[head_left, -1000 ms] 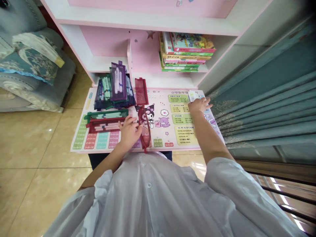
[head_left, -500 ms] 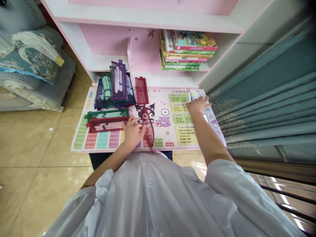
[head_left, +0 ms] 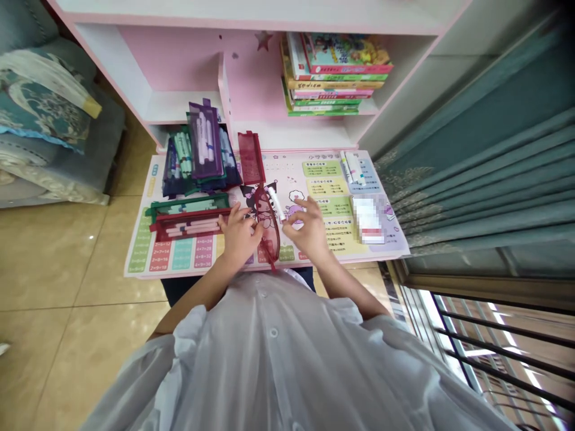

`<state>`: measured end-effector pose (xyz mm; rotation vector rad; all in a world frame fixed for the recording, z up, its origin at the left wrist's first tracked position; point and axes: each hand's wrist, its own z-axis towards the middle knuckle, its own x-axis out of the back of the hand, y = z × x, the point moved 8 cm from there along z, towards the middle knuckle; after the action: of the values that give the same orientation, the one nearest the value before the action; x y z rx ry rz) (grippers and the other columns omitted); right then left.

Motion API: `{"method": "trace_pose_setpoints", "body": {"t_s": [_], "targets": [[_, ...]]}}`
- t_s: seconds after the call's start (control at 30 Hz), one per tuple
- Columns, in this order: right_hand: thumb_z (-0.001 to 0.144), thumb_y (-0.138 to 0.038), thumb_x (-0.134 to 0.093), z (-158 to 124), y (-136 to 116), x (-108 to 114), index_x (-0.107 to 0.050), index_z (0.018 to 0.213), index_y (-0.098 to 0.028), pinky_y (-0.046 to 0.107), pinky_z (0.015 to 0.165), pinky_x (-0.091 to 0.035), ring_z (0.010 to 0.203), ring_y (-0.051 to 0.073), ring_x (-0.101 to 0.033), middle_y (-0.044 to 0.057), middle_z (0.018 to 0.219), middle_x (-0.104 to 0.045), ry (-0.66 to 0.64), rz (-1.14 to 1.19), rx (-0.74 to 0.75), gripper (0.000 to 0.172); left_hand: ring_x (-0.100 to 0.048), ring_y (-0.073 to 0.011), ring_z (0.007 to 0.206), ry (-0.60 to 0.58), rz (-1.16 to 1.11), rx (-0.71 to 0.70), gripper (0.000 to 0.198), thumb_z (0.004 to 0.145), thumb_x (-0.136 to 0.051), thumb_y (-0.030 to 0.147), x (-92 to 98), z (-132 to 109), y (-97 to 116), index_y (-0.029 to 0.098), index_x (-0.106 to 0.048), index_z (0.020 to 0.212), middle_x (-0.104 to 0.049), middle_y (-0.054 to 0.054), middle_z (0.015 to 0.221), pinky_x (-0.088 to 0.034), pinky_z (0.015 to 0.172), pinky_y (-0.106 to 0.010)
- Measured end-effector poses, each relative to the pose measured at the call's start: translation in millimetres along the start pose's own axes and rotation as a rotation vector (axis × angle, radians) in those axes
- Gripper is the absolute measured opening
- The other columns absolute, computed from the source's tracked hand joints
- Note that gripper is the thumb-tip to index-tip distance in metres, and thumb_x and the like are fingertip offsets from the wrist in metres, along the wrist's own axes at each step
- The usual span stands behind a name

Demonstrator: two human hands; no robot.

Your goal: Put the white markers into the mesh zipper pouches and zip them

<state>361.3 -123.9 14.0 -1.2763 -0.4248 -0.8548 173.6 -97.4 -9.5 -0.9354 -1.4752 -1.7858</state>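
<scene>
My left hand (head_left: 240,236) is curled at the edge of a red mesh pouch (head_left: 267,230), its fingers closed in what looks like a pinch at the pouch's mouth, though the hand hides the exact grip. The pouch stands tilted on the study mat (head_left: 287,161), just over a Kuromi cartoon (head_left: 254,194). My right hand (head_left: 305,224) is nearly closed, thumb and forefinger pinching a white marker (head_left: 276,202), its tip angled just beside the pouch. Step in hand, I judge: bringing marker to pouch. That would call for the mouth held apart and the marker lined up with it. A second red pouch (head_left: 249,157) lies flat beyond, near a filled dark-red pouch (head_left: 188,224). No brand is legible. The mat's multiplication table reads "2×7=14" and "4×9=36"; its small headings are too fine to read, and a card (head_left: 368,218) is pixelated.
</scene>
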Motion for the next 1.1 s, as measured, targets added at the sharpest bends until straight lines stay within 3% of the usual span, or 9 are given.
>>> {"method": "trace_pose_setpoints", "body": {"t_s": [0.17,0.43,0.57,0.7,0.8,0.87,0.97,1.1], "targets": [[0.076,-0.027,-0.073,-18,-16,-33,-0.071,0.063,-0.022,0.061,0.113,-0.038,0.147,0.040,-0.038,0.010,0.138,-0.064,-0.142,-0.113,-0.042,0.015,-0.047,-0.0377,0.141,-0.001,0.002,0.007,0.029,0.089,-0.061,0.030,1.7,-1,1,0.021,-0.064,0.061,-0.071,-0.006,0.128,-0.023,0.117,-0.071],[0.084,-0.031,-0.069,-10,-27,-60,-0.081,0.088,-0.018,0.070,0.112,-0.032,0.146,0.045,-0.036,0.019,0.141,-0.060,-0.405,-0.386,0.011,0.018,-0.046,-0.0368,0.142,-0.007,0.029,0.016,0.028,0.090,-0.059,0.030,2.1,-2,0,0.022,-0.065,0.063,-0.070,-0.005,0.129,-0.025,0.118,-0.070],[0.085,-0.033,-0.070,-9,-30,-65,-0.081,0.088,-0.018,0.071,0.111,-0.033,0.144,0.046,-0.038,0.021,0.137,-0.063,-0.423,-0.408,0.040,0.019,-0.046,-0.0369,0.143,-0.008,0.036,0.013,0.027,0.090,-0.060,0.029,0.8,-2,0,0.022,-0.065,0.064,-0.070,-0.005,0.130,-0.025,0.118,-0.070],[0.083,-0.035,-0.072,0,-22,-53,-0.081,0.078,-0.021,0.065,0.113,-0.037,0.143,0.042,-0.042,0.014,0.135,-0.066,-0.309,-0.268,0.040,0.017,-0.045,-0.0385,0.143,-0.010,0.029,0.009,0.027,0.090,-0.060,0.029,0.8,-1,-1,0.021,-0.064,0.064,-0.070,-0.007,0.131,-0.025,0.116,-0.073],[0.084,-0.037,-0.071,20,0,-29,-0.079,0.078,-0.021,0.061,0.113,-0.040,0.139,0.036,-0.048,0.012,0.133,-0.067,-0.140,-0.147,0.050,0.018,-0.045,-0.0396,0.143,-0.017,0.015,0.013,0.029,0.090,-0.059,0.031,0.0,-1,-1,0.021,-0.064,0.063,-0.069,-0.007,0.131,-0.023,0.116,-0.074],[0.087,-0.037,-0.069,40,27,-8,-0.078,0.080,-0.021,0.064,0.114,-0.039,0.136,0.035,-0.050,0.013,0.130,-0.067,-0.010,-0.147,0.015,0.019,-0.045,-0.0400,0.142,-0.019,0.011,0.011,0.030,0.091,-0.059,0.032,-0.8,-1,-2,0.021,-0.064,0.063,-0.069,-0.007,0.130,-0.023,0.116,-0.074],[0.088,-0.033,-0.064,76,86,25,-0.075,0.083,-0.019,0.073,0.109,-0.035,0.137,0.039,-0.046,0.015,0.131,-0.065,0.150,-0.267,-0.144,0.018,-0.046,-0.0402,0.141,-0.015,0.011,0.005,0.031,0.091,-0.059,0.033,-1.3,-1,-2,0.021,-0.065,0.063,-0.069,-0.007,0.129,-0.023,0.116,-0.075],[0.084,-0.030,-0.061,116,163,55,-0.072,0.094,-0.016,0.072,0.110,-0.032,0.143,0.041,-0.033,0.018,0.143,-0.054,0.187,-0.428,-0.378,0.021,-0.048,-0.0398,0.139,-0.009,0.009,0.002,0.030,0.090,-0.060,0.032,-1.2,0,-1,0.021,-0.065,0.062,-0.070,-0.007,0.128,-0.024,0.116,-0.074]]}}
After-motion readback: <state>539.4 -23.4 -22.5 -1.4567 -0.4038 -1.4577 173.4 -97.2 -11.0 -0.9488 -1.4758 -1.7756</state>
